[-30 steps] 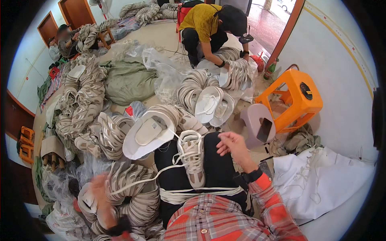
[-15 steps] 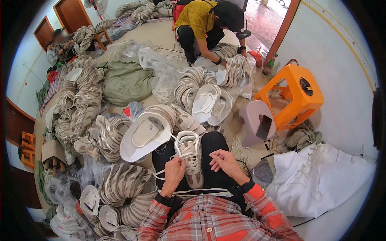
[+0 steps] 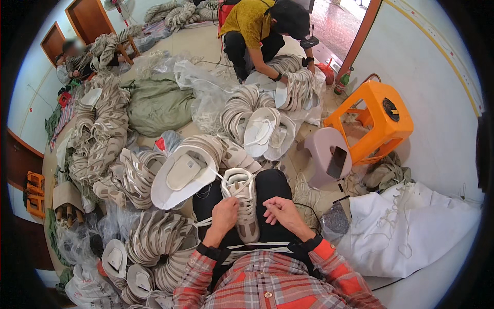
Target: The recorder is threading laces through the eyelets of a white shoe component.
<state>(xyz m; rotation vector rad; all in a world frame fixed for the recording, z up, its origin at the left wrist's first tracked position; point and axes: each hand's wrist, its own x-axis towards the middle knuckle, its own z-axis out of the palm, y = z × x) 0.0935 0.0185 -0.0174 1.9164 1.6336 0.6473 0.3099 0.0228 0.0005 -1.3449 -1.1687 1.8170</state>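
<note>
A beige and brown shoe upper point(image 3: 247, 223) with a pale shoelace point(image 3: 204, 222) threaded across its front stands on my lap between my knees, its collar pointing away from me. At its left side my left hand point(image 3: 225, 215) is closed with fingers pinched on the lace, and part of the lace trails beside the wrist. My right hand point(image 3: 284, 213) hovers just right of the upper, its thumb and fingers drawn together; whatever it may hold is too fine to make out. A stacked roll of uppers with a white sole-shaped liner point(image 3: 183, 171) lies past my left knee.
Nested uppers point(image 3: 159, 237) are heaped at my left, with more bundles ahead. A co-worker in a yellow shirt point(image 3: 246, 23) bends over uppers point(image 3: 298, 90). To the right are a lilac stool point(image 3: 319, 149) bearing a phone point(image 3: 337, 162), an orange stool point(image 3: 383, 116) and white cloth point(image 3: 406, 226).
My right hand has moved slightly down and its fingers have drawn closer to the upper. My left hand has shifted a little, still pinching the lace. The view has moved slightly.
</note>
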